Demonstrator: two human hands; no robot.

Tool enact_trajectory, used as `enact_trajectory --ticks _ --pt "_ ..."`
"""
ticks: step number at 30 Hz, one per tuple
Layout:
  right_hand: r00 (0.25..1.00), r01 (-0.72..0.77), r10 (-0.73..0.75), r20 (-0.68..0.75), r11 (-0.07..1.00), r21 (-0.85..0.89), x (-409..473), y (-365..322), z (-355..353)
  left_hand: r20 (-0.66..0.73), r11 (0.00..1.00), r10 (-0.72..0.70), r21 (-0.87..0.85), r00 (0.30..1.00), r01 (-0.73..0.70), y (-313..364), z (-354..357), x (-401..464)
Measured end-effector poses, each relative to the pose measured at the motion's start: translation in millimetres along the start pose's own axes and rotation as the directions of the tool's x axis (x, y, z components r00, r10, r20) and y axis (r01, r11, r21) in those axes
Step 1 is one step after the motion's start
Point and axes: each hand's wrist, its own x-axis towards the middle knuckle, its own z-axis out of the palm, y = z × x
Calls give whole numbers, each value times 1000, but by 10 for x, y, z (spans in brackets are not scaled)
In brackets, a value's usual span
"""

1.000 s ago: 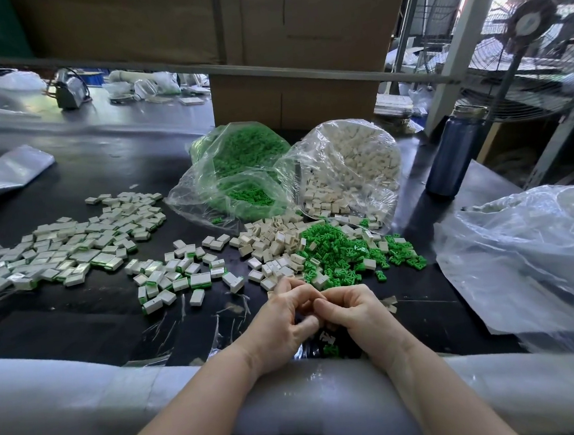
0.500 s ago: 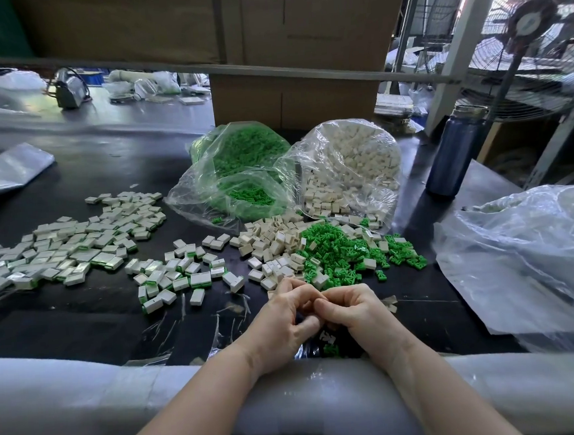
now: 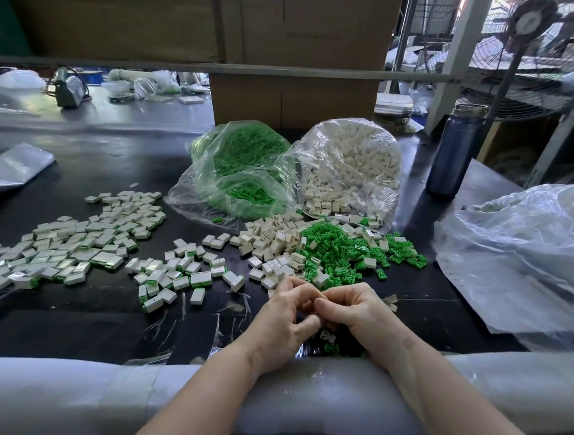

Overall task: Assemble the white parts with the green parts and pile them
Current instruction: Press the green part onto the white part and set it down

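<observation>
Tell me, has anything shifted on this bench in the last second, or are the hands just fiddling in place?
Nothing has visibly moved. The left hand and right hand stay pressed together at the table's near edge, fingertips meeting over something too hidden to name. The loose green parts, loose white parts and finished pieces lie as before.

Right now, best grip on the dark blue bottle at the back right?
Grip the dark blue bottle around its straight cylindrical body, below the narrower cap, coming in from the side nearest the person. It stands upright on the black table; the bag of white parts sits to its left, so that side looks tighter.
</observation>
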Motion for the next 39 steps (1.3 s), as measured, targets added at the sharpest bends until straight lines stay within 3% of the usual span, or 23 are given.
enact_trajectory --ticks 39 --pt "1000 9 -9 0 1000 -14 -14 -36 10 27 1000 -24 13 999 24 8 -12 -4"
